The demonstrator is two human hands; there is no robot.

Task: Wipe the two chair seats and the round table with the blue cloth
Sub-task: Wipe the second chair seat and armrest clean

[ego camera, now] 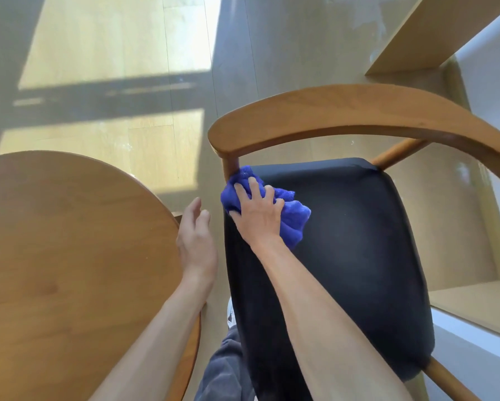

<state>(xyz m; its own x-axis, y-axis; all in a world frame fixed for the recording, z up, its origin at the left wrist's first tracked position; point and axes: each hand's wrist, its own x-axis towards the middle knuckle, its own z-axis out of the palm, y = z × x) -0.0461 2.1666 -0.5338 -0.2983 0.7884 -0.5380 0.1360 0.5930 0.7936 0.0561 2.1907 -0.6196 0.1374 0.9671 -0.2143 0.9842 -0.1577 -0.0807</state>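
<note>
A crumpled blue cloth (292, 218) lies on the far left corner of a black chair seat (358, 250). My right hand (257, 211) presses flat on the cloth, fingers spread, close to the wooden post under the chair's curved armrest (344, 114). The round wooden table (69, 241) fills the left side. My left hand (196, 241) hovers by the table's right edge, fingers loosely apart and holding nothing. Only one chair is in view.
Pale wood floor with sunlit patches and window shadows lies beyond the table and chair. A light wooden shelf unit (434, 33) with white panels stands to the right of the chair. My grey-trousered leg (222, 369) and a white shoe stand between table and chair.
</note>
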